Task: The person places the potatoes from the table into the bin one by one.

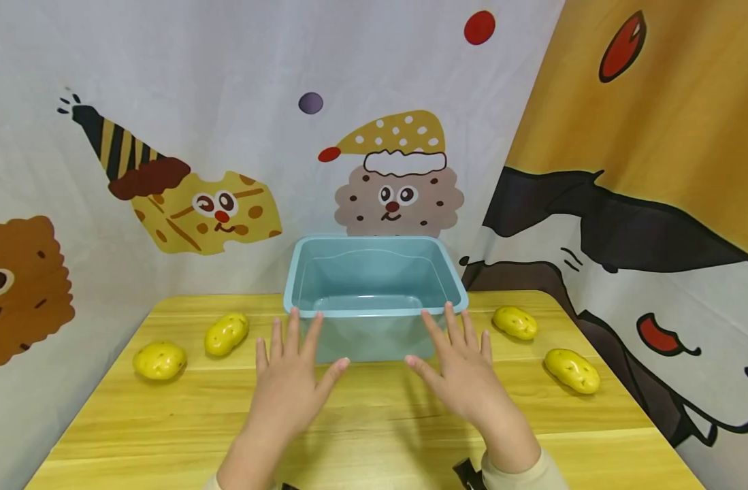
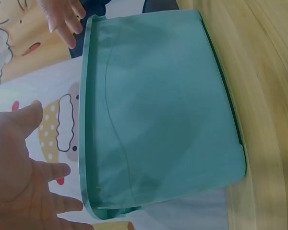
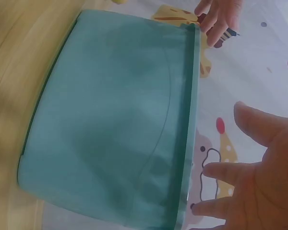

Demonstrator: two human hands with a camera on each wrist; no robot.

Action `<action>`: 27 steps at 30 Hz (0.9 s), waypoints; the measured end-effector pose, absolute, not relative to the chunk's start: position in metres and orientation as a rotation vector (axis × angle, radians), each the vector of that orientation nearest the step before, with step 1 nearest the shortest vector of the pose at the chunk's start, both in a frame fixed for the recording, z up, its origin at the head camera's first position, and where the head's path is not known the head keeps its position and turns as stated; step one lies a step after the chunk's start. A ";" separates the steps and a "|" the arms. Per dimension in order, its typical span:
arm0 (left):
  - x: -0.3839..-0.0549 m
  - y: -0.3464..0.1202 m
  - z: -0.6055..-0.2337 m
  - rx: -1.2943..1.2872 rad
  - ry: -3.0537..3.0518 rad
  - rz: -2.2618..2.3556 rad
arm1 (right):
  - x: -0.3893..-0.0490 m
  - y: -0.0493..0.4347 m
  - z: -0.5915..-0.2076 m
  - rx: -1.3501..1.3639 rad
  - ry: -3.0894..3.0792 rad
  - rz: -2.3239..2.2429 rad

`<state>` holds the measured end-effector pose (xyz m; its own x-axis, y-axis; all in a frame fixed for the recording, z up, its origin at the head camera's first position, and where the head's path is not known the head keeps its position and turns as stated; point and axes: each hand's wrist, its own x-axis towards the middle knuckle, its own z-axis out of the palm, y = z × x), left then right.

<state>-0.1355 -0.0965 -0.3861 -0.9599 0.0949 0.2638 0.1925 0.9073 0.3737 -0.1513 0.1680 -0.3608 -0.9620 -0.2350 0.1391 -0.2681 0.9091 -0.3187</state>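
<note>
A light blue plastic bin [image 1: 374, 337] stands at the back of the wooden table, its inside bare in the head view. My left hand [image 1: 290, 388] hovers before the bin's left front, fingers spread and straight, holding nothing. Opposite it, my right hand [image 1: 465, 374] is spread the same way near the right front, also holding nothing. In the wrist views, the left palm [image 2: 12, 172] and the right palm [image 3: 273, 177] face the bin's front wall, with gaps between fingers and rim. Two yellow potatoes, one nearer [image 1: 160, 360] and one farther [image 1: 226, 334], lie left of the bin.
Two more yellow potatoes, one farther back [image 1: 515, 322] and one nearer [image 1: 572, 371], lie to the right on the wooden table [image 1: 361, 435]. A cartoon-printed curtain [image 1: 226, 82] hangs right behind the table and along its sides.
</note>
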 end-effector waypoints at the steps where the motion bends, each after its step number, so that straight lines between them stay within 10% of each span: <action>1: -0.136 -0.097 -0.386 -0.218 -2.821 -0.596 | -0.152 0.168 -0.361 0.392 -2.969 0.521; 27: -0.165 -0.113 -0.394 -0.250 -2.609 -0.840 | -0.184 0.180 -0.376 0.333 -2.757 0.664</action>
